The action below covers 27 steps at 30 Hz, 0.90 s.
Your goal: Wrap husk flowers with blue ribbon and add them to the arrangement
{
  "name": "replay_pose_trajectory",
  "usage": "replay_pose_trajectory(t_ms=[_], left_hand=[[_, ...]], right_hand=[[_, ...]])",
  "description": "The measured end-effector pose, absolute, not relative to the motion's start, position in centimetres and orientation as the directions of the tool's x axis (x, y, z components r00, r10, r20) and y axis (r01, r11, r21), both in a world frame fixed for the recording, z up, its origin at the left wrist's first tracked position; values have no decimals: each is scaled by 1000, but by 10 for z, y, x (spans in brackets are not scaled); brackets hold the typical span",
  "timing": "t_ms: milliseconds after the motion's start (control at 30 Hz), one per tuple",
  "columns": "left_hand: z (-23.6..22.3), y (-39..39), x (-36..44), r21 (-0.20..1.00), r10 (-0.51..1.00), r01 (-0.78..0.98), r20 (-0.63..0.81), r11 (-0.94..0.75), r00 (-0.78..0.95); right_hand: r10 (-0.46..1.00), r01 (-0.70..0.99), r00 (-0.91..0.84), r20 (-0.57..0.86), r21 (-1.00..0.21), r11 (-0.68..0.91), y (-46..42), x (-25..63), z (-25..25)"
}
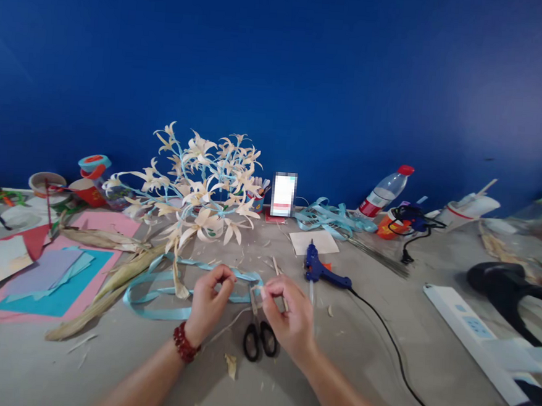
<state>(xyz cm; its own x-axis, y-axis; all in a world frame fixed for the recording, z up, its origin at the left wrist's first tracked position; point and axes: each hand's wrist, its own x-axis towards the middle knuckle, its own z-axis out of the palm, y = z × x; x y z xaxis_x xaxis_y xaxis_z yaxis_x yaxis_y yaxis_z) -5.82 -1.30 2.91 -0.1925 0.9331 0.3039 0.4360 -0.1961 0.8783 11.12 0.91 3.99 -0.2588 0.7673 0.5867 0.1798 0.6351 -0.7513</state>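
Note:
My left hand (209, 301), with a red bead bracelet at the wrist, is closed in a pinch; whatever it holds is too small to name. Facing it, my right hand (290, 312) also pinches, and a pale bit shows at its fingertips, too blurred to name. Below and between the hands lie black-handled scissors (253, 338), their blades partly behind the fingers. A light blue ribbon (152, 312) loops over the table from the left hand's far side. Beyond stands a bunch of cream husk-like flowers (203, 152) with blue-wrapped stems.
A blue glue gun (315, 265) lies right of my right hand, its cord running toward the front. Farther right is a white power strip (470, 340). Dried corn husks (127, 273) and coloured paper (61, 281) lie left. A tilted bottle (385, 192) and tangled blue ribbon (326, 216) are at the back.

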Motion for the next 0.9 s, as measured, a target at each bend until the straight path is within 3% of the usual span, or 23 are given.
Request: replay_pose_trajectory(t_ms=[233,367,467,633,900], left_hand=[[40,-20,-49,741,890,540,455,-399,34],[38,-17,-54,675,876,646,482,-356,-21],[38,-16,-61,704,877,643,470,-301,-103],[41,-20,-57,681,882,617,470,-394,44],[41,-21,-52,608,852,657,512,-446,104]], right_hand=[[786,210,-336,519,-772,600,12,107,35],[775,202,-304,554,-758,621,9,107,36],[802,162,-250,542,-793,587,10,108,38],[818,179,-290,496,-812,556,12,107,35],[861,235,-350,369,-855,462,12,103,37]])
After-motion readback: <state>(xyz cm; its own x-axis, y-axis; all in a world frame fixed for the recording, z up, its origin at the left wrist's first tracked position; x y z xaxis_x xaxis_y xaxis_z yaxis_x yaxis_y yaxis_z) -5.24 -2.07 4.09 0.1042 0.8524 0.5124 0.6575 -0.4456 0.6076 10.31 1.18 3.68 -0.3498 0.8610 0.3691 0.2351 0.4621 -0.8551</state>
